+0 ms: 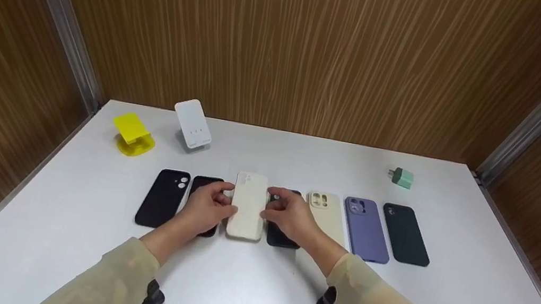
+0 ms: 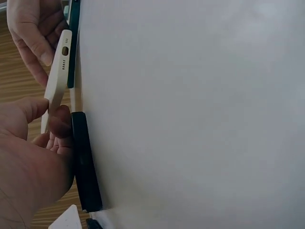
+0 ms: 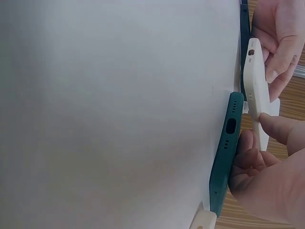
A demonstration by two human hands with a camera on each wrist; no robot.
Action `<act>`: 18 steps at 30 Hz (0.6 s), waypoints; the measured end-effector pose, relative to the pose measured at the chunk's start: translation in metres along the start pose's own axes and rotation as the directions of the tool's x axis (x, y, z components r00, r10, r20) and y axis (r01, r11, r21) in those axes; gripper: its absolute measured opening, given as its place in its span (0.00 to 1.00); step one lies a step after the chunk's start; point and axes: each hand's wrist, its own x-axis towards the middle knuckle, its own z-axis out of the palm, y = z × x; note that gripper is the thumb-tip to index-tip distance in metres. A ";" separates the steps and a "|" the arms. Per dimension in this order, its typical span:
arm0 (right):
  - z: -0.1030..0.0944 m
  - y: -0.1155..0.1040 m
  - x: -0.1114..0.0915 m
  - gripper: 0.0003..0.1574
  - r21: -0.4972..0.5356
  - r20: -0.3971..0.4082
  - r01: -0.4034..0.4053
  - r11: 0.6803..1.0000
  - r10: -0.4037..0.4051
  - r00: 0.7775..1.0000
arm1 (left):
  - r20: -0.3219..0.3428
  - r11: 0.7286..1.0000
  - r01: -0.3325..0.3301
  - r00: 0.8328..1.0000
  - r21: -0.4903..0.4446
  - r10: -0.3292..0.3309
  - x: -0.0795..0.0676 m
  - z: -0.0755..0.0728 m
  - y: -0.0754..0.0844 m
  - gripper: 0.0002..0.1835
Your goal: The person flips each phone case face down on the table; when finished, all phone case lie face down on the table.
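A cream-white phone case (image 1: 247,207) is held between both hands, back side up, in the middle of a row of cases. My left hand (image 1: 206,208) pinches its left edge with thumb and fingers; my right hand (image 1: 293,214) pinches the right edge the same way. Both wrist views show the case (image 2: 58,71) tilted and raised off the table. Beneath the left hand lies a dark case (image 1: 201,183), partly hidden. A dark green case (image 3: 224,152) lies under the right hand, close to its curled fingers.
A black case (image 1: 162,199) lies at the row's left end. To the right are a cream case (image 1: 332,223), a purple case (image 1: 369,236) and a dark green case (image 1: 407,237). Behind stand a yellow phone stand (image 1: 131,130), a white stand (image 1: 192,123) and a green charger plug (image 1: 402,177).
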 end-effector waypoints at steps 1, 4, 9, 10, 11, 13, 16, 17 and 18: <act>0.000 0.000 0.000 0.37 -0.005 0.005 -0.002 1.000 0.002 1.000 | 0.003 1.000 0.000 1.000 -0.005 0.000 0.000 0.000 -0.001 0.28; 0.000 0.000 0.000 0.38 -0.005 0.024 -0.006 1.000 0.006 1.000 | 0.012 1.000 0.002 1.000 -0.011 -0.002 0.000 -0.001 -0.002 0.27; 0.000 0.001 0.000 0.37 -0.011 0.044 -0.004 1.000 0.004 0.999 | 0.022 1.000 0.010 1.000 -0.018 -0.010 0.000 -0.002 -0.005 0.27; 0.000 0.001 -0.001 0.37 -0.020 0.045 -0.005 1.000 0.005 0.999 | 0.023 1.000 0.012 1.000 -0.021 -0.012 -0.001 -0.002 -0.005 0.26; 0.000 0.001 -0.001 0.37 -0.031 0.046 -0.004 1.000 0.005 0.999 | 0.024 1.000 0.015 1.000 -0.025 -0.015 -0.001 -0.002 -0.006 0.26; 0.000 0.001 -0.001 0.38 -0.048 0.048 -0.006 0.999 0.008 0.999 | 0.026 0.999 0.024 0.999 -0.031 -0.023 0.000 -0.002 -0.007 0.26; 0.000 0.001 -0.002 0.38 -0.071 0.049 -0.005 0.997 0.009 0.999 | 0.032 0.999 0.028 0.999 -0.035 -0.027 0.000 -0.002 -0.008 0.26; 0.000 0.001 -0.002 0.38 -0.077 0.048 -0.004 0.997 0.008 0.999 | 0.034 0.999 0.028 0.999 -0.035 -0.026 0.001 -0.002 -0.009 0.26; 0.000 0.000 -0.002 0.38 -0.082 0.047 -0.002 0.997 0.006 0.999 | 0.036 0.999 0.026 0.999 -0.034 -0.024 0.001 -0.002 -0.009 0.26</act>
